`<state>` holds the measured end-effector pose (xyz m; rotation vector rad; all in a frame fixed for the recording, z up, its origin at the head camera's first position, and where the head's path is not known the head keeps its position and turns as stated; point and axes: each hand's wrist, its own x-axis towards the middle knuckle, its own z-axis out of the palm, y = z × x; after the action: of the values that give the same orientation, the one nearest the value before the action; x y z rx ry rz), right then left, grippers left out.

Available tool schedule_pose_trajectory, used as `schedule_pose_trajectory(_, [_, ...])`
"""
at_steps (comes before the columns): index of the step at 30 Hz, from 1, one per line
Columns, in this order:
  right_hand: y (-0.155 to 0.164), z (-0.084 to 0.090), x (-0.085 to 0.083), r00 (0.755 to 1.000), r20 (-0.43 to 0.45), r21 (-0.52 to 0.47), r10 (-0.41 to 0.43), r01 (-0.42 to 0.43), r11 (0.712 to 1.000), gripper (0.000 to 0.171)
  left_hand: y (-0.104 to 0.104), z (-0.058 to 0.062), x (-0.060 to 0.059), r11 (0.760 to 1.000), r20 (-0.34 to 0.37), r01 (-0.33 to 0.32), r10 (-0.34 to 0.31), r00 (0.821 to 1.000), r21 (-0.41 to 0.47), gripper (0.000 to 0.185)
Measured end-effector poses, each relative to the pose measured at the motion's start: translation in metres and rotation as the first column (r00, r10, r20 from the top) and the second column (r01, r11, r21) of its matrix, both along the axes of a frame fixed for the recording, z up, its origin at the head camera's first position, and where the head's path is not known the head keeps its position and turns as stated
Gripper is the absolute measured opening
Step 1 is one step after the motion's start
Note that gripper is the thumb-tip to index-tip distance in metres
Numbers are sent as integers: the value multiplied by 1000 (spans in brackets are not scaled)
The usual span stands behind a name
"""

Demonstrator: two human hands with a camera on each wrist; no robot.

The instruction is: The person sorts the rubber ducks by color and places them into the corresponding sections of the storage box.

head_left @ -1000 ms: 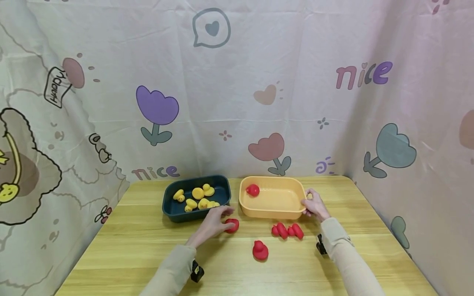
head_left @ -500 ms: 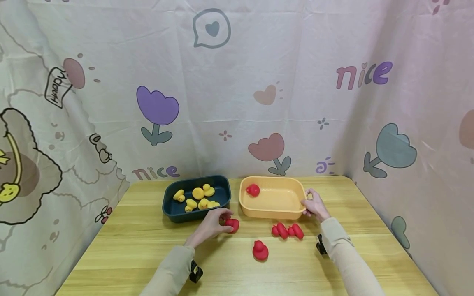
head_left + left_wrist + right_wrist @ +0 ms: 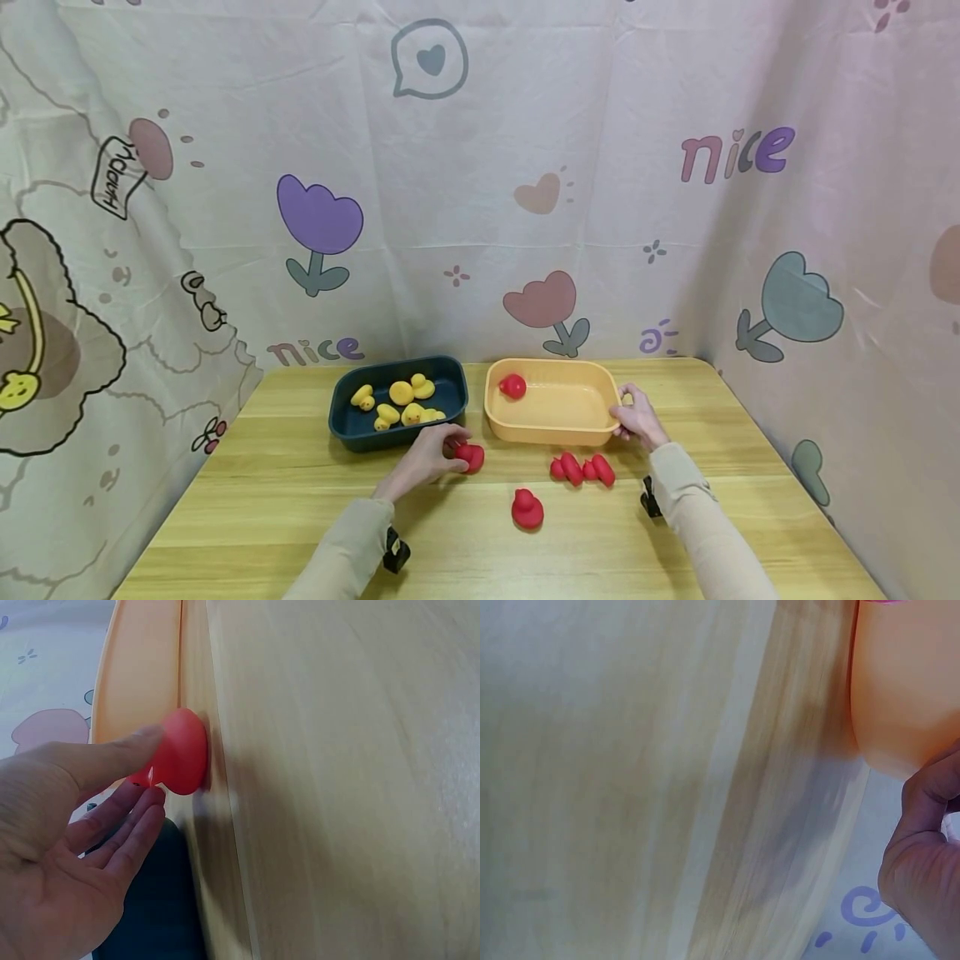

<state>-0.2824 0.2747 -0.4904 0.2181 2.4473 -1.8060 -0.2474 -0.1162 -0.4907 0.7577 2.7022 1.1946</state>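
Note:
My left hand (image 3: 430,454) pinches a red rubber duck (image 3: 470,457) on the table, just in front of the gap between two plastic bins. In the left wrist view its thumb lies against the duck (image 3: 184,754), with the fingers curled at the head side. My right hand (image 3: 637,415) grips the right end of the light orange bin (image 3: 551,435), which holds one red duck (image 3: 513,386). Only part of that hand (image 3: 930,832) shows in the right wrist view, at the bin's corner.
A dark blue bin (image 3: 345,427) with several yellow ducks (image 3: 401,392) stands at the back left. Two red ducks (image 3: 572,468) (image 3: 600,469) lie before the orange bin, and another red duck (image 3: 528,509) sits nearer the front. A patterned curtain (image 3: 450,167) hangs behind the table.
The left thumb and fingers have drawn in around the red duck, which stays at about the same spot. The right hand and the orange bin have not visibly moved.

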Motion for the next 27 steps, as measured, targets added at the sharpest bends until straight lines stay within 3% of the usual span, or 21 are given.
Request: schedule_pose_trajectory(27, [0,-1,-1,1000,-5,-11,-2,2,1000,28,0,-1,-1,1000,-10,13,-13,1000,-24,33])
